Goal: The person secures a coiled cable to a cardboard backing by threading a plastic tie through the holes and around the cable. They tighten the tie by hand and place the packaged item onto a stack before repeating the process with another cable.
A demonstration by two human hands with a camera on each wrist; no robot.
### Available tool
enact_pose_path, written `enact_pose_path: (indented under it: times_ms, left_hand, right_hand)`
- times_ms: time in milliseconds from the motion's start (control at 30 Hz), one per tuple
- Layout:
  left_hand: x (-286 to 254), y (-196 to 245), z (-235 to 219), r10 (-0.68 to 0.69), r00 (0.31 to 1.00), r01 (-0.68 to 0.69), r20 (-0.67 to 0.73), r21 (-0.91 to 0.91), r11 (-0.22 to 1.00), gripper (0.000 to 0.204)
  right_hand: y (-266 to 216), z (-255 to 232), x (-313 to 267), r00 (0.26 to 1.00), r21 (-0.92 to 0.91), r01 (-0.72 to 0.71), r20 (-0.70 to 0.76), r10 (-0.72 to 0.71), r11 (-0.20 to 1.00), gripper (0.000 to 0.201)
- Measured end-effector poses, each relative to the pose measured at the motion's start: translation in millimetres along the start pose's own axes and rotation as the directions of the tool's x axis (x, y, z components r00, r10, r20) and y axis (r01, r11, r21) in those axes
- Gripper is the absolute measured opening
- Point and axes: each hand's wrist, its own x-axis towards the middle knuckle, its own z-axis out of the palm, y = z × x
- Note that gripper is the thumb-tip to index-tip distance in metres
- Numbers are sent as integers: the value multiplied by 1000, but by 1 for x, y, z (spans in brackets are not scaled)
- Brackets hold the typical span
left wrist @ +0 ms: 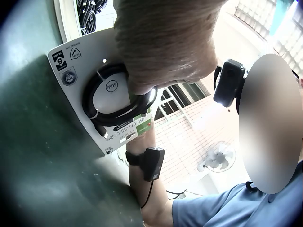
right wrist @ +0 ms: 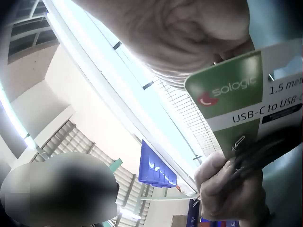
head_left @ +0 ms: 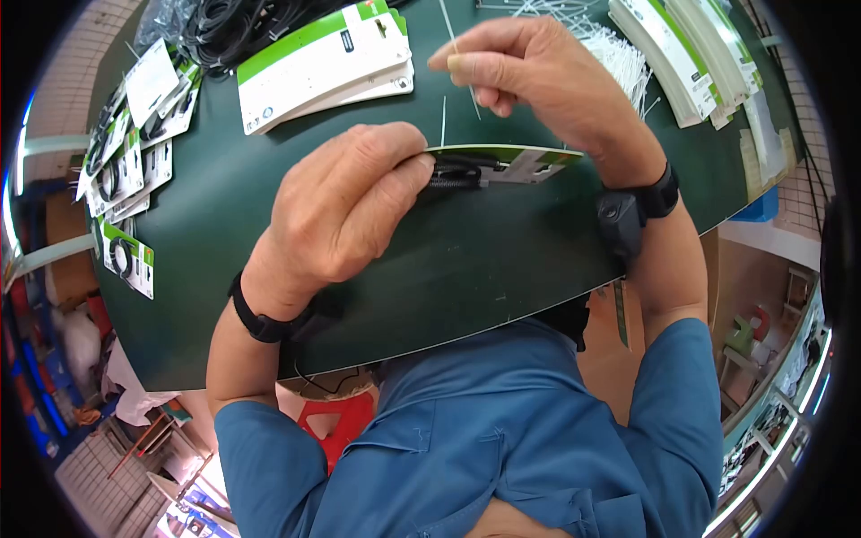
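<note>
My left hand (head_left: 345, 197) grips a printed USB-C cable card (head_left: 538, 169) by its edge, holding it up over the table. A coiled black cable (left wrist: 120, 117) is fixed on the card's face, with thin ties around the coil in the left wrist view. One thin white cable tie (head_left: 443, 121) sticks up from the card's back beside my fingers. Beyond the card's far side, my right hand (head_left: 552, 81) pinches another white cable tie (head_left: 446, 20) between thumb and forefinger. The right wrist view shows the card's green corner (right wrist: 236, 90) close below the right hand.
A stack of printed cards (head_left: 323, 81) lies at the back, near bundled black cables (head_left: 220, 31). Carded cables (head_left: 134, 170) are heaped on the left. Loose white cable ties (head_left: 619, 54) and more card stacks (head_left: 668, 63) sit at the back right of the green table (head_left: 430, 269).
</note>
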Motion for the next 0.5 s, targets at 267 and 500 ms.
enact_pose_path:
  times_ms: [267,500]
  left_hand:
    - [4,-2,7,34,997,-33,-71,17,999,25]
    - [3,-2,9,16,998,-15,-68,17,1000,27]
  right_hand:
    - [-4,1,4,993,255,-103,87,84,961,21]
    - [3,7,8,971,348,-207,187,148,914,25]
